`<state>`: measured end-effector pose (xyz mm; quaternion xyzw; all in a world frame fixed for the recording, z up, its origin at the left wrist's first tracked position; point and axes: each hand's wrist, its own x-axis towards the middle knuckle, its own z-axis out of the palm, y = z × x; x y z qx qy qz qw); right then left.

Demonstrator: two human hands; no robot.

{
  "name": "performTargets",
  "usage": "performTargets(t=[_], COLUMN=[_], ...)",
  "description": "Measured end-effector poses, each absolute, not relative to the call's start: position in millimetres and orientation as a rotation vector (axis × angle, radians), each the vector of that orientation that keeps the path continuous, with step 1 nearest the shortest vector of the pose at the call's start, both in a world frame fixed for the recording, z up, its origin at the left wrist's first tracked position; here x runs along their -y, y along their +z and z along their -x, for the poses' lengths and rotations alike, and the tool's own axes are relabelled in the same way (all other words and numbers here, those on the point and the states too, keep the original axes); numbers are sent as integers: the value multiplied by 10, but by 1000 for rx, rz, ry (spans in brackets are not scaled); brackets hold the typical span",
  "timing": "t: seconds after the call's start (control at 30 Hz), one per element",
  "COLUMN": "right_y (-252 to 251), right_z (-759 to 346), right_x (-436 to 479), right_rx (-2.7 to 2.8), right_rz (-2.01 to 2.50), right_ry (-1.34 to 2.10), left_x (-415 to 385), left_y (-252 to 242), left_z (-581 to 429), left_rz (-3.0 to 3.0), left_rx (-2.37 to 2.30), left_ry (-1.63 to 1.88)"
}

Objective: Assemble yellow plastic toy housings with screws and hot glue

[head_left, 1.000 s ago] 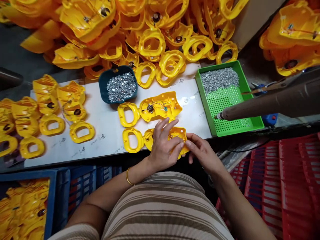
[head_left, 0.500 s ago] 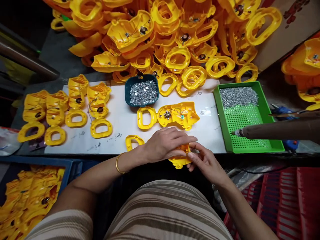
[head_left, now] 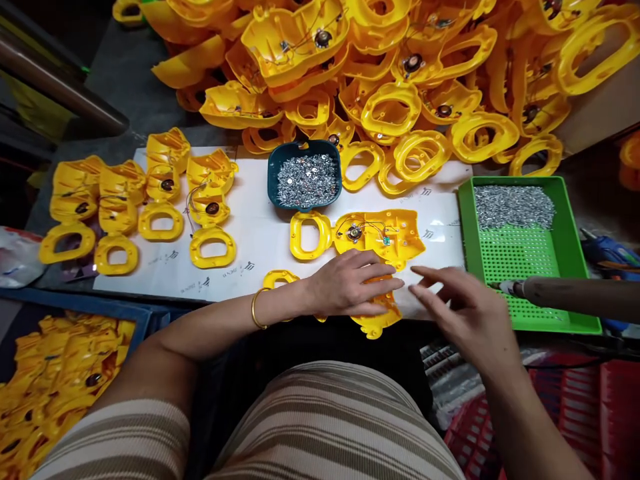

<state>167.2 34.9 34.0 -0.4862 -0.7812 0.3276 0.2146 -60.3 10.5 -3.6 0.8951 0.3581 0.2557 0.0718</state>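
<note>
My left hand (head_left: pixel 350 283) lies flat on a yellow plastic shell (head_left: pixel 377 320) at the table's near edge, fingers stretched over it and pressing it down. Its handle loop (head_left: pixel 280 278) shows left of my wrist. My right hand (head_left: pixel 463 310) hovers just right of the shell with fingers spread and nothing in them. A second yellow shell (head_left: pixel 360 235) lies open behind, with a small speaker and wires inside. A dark teal bowl (head_left: pixel 305 180) of small silver screws stands behind that.
A green perforated tray (head_left: pixel 530 257) with screws sits at the right, and a brown-handled tool (head_left: pixel 575 293) lies across it. A large heap of yellow shells (head_left: pixel 390 73) fills the back. More shells (head_left: pixel 150 200) lie at the left. Blue (head_left: pixel 60 373) and red (head_left: pixel 575 427) crates stand below.
My right hand let go of the shell's right edge and moved right, its fingers opening. My left hand stayed flat on the shell. The camera view shifted.
</note>
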Motion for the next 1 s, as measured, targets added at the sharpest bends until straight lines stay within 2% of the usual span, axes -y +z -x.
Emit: performTargets(t=[0.07, 0.17, 0.33, 0.47, 0.67, 0.8, 1.0], right_y=[481, 520, 305, 188, 253, 224, 48], right_z=[-1471, -1035, -536, -728, -1337, -1437, -1419], right_x=[-525, -764, -997, -1081, -946, -787, -760], right_rx=[2248, 2483, 2871, 2661, 1678, 1340, 1207], right_rz=[1238, 1111, 1103, 1171, 1469, 1480, 1380], right_ry=[601, 386, 248, 495, 1173, 1329, 1405], left_x=[-24, 91, 190, 137, -320, -619, -694], left_y=[2, 16, 10, 43, 39, -13, -27], left_z=[678, 816, 1025, 1066, 825, 500, 221], left_rz=[-2658, -2605, -2555, -2380, -2158, -2226, -2167], left_rx=[-1146, -1344, -1571, -1740, -1779, -1650, -1571], left_ry=[838, 965, 1087, 1088, 1009, 880, 846])
